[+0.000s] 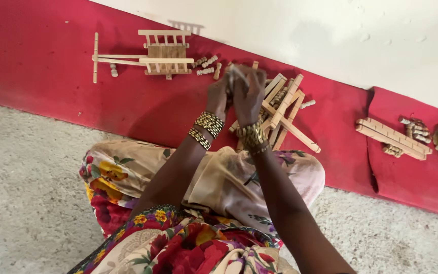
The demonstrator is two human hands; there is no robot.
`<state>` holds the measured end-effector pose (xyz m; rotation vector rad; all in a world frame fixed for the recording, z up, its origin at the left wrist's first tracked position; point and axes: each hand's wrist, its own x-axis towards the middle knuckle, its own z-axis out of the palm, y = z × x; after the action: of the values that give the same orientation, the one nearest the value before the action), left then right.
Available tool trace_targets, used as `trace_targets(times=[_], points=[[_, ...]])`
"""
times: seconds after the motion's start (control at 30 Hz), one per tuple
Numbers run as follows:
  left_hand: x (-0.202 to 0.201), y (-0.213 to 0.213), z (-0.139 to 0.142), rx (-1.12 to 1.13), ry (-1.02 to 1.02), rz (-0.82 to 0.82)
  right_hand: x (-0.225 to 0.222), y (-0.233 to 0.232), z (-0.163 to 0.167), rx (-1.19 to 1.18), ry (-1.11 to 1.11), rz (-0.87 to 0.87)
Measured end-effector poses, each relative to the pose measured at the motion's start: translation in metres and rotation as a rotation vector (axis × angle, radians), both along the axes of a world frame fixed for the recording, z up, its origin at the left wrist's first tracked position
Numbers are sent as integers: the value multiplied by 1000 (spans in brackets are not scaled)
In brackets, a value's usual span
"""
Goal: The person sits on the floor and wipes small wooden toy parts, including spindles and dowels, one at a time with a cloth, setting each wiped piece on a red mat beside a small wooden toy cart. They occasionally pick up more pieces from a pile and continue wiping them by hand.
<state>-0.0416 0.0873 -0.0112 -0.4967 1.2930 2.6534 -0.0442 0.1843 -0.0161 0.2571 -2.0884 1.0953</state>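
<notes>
A small pale piece (236, 72), too blurred to name, sits pinched between both hands, raised above a red cloth (36, 56) that runs along the foot of a white wall (330, 35).

At the left of the cloth lies a finished wooden toy cart (150, 53), flat on its side, its long shaft ending in a crossbar. Just right of it, a few short turned wooden pegs (206, 65) are scattered loose.

Next comes the left hand (218, 96), beaded gold bangles at the wrist, fingers curled narrow toward the piece. The right hand (249, 94), also bangled, presses close against it, fingers bent and closed on the same piece; the two hands touch.

Under and behind the hands is a loose heap of wooden slats (282, 109), crossing at angles.

Well apart to the right, a flat bundle of slats (392, 138) rests beside more pegs (415, 129).

In front, grey floor (26, 203) and the person's flowered skirt (128, 177).
</notes>
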Motion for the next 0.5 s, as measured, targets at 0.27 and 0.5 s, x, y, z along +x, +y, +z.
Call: trace_targets(times=[0.27,0.5], points=[[11,-13,-8,222,116,-69,5,5,-8,-28,60,104],[4,-14,10,163,156,-48,-14,9,-6,78,150,-19]])
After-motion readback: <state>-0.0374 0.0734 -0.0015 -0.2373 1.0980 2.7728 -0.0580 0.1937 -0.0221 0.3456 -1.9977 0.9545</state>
